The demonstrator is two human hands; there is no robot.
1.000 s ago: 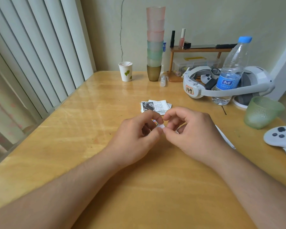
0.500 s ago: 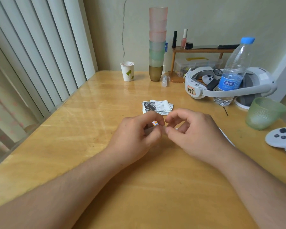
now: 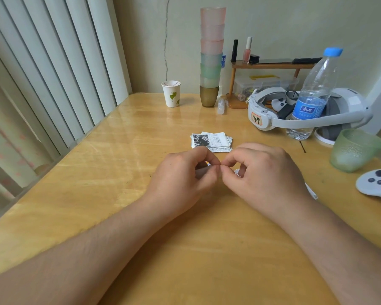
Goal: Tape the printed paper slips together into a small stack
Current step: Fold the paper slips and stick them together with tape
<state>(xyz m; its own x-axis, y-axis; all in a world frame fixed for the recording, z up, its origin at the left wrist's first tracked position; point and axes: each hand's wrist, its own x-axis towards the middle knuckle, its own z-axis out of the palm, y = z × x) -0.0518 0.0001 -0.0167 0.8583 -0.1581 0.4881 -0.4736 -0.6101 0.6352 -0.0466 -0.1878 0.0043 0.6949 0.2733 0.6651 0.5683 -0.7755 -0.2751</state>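
Over the worktop (image 3: 119,177), the left hand (image 3: 180,172) and right hand (image 3: 262,170) meet fingertip to fingertip, both curled and pinching something small and whitish, too hidden to identify; just beyond them the paper slips (image 3: 211,140) lie stacked

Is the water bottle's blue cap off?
No, the blue cap sits on top of the water bottle, which stands upright behind the white headset.
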